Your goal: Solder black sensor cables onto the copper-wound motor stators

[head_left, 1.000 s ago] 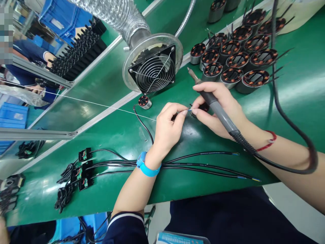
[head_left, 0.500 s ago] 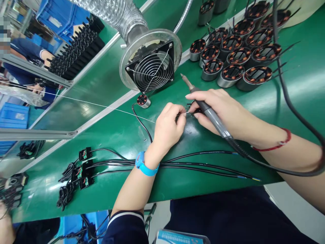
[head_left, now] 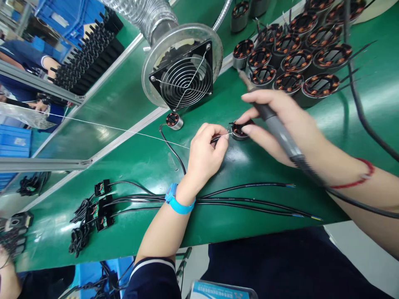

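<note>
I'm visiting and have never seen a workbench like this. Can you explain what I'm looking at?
No machine here: these are a person's two bare hands, filmed by a camera worn on the head, looking down over a green bench. The left hand, with a blue wristband, pinches a thin pale wire in its fingers; the wire runs in from the left and ends at a small copper-wound coil. The right hand holds a soldering iron and touches that coil with a fingertip. Behind stands a fan on a ribbed hose. A cluster of bigger coils sits at the far right, and black cables with connectors lie near the front edge.
</note>
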A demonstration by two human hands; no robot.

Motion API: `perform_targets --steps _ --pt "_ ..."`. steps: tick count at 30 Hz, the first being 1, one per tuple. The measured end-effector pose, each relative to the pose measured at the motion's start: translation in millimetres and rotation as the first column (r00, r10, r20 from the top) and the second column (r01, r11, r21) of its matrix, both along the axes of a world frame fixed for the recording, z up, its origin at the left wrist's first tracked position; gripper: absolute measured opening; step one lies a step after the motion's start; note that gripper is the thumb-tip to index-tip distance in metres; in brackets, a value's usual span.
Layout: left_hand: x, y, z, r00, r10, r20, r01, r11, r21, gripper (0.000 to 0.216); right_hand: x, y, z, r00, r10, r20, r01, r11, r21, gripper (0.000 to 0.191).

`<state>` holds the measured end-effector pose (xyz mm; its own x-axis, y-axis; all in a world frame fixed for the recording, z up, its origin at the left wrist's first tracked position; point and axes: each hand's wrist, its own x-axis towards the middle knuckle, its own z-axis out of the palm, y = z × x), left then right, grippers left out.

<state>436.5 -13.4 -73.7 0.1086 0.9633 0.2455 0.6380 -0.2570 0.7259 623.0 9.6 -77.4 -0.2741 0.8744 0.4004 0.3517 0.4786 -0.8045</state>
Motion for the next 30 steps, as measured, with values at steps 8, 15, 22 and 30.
perform_targets --steps 8,15,22,30 --pt "4 -1 -7.8 0.996 -0.022 -0.084 0.042 0.968 0.246 0.015 22 -53 29.0 0.973 -0.204 0.106 0.200 0.979 0.050 0.021" --pt "4 -2 -9.5 0.995 -0.017 -0.098 0.047 0.950 0.307 0.016 30 -66 -7.3 0.995 -0.096 0.017 0.094 0.987 0.130 0.013" --pt "4 -3 -10.1 0.983 0.013 -0.181 0.040 0.957 0.286 0.012 27 -65 5.8 0.996 -0.038 0.080 0.031 0.995 0.092 0.011" --pt "5 -3 -9.8 0.989 0.013 -0.145 0.029 0.958 0.285 0.013 28 -63 3.2 0.995 -0.045 0.089 0.035 0.993 0.113 0.012"
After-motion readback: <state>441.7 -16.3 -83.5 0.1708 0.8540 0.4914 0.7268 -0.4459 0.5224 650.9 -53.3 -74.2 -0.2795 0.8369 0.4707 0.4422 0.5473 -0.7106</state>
